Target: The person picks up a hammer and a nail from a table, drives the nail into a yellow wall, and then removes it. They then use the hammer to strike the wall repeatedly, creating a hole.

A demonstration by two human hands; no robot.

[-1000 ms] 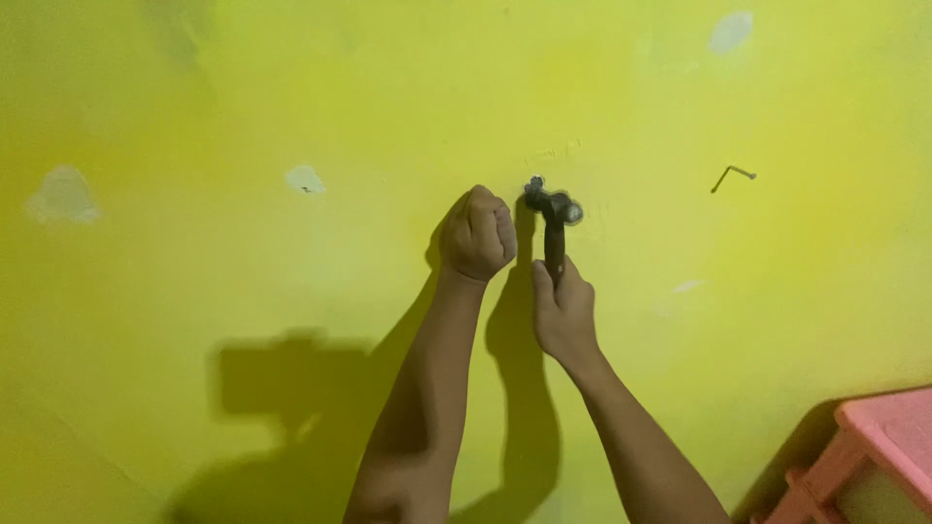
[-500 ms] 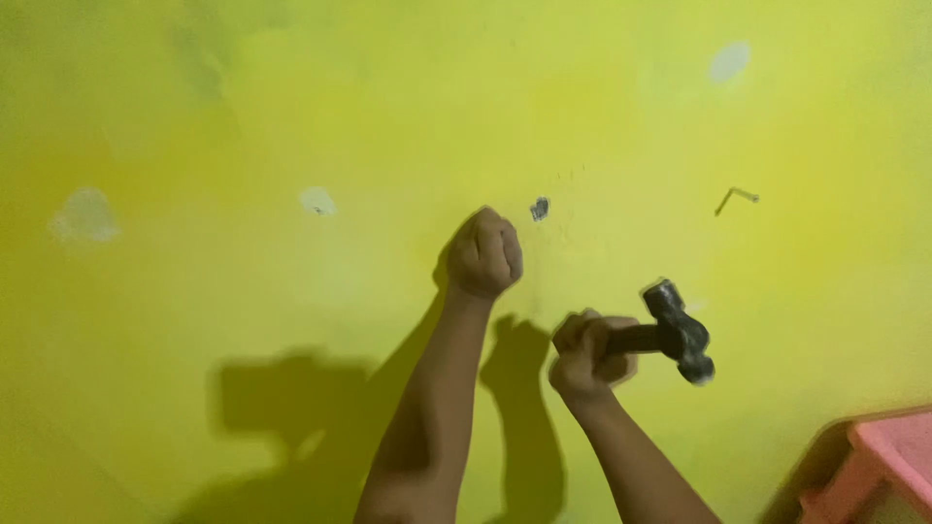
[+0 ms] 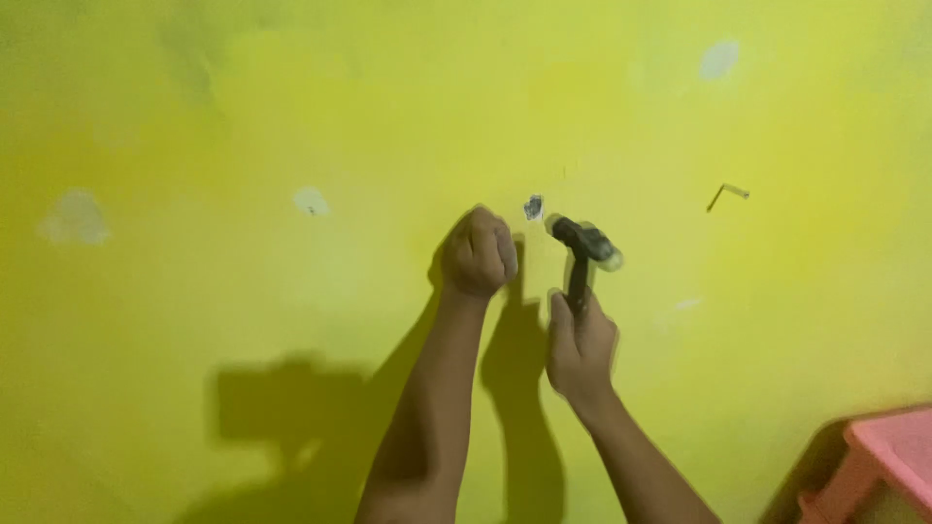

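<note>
Against the yellow wall [image 3: 243, 116], the left hand [image 3: 479, 252] rests as a closed fist just left of a small grey chipped spot [image 3: 533, 207]; the right hand [image 3: 580, 349] grips a hammer [image 3: 582, 247] upright, its head just below-right of the spot

Pink plastic stool [image 3: 888, 466], bent metal hook [image 3: 726, 195], yellow wall [image 3: 243, 116]

Wall [image 3: 243, 116] before me: painted plaster, matt yellow, mostly smooth, with pale filler patches [image 3: 76, 215] dull and rougher. Small chipped spot [image 3: 533, 207] shows bare grey underneath. Hammer [image 3: 582, 254] in my right hand [image 3: 580, 349]: dark metal head, slight sheen, blurred. Bent hook [image 3: 726, 194] looks thin metal. Stool [image 3: 888, 466]: smooth pink plastic
</note>
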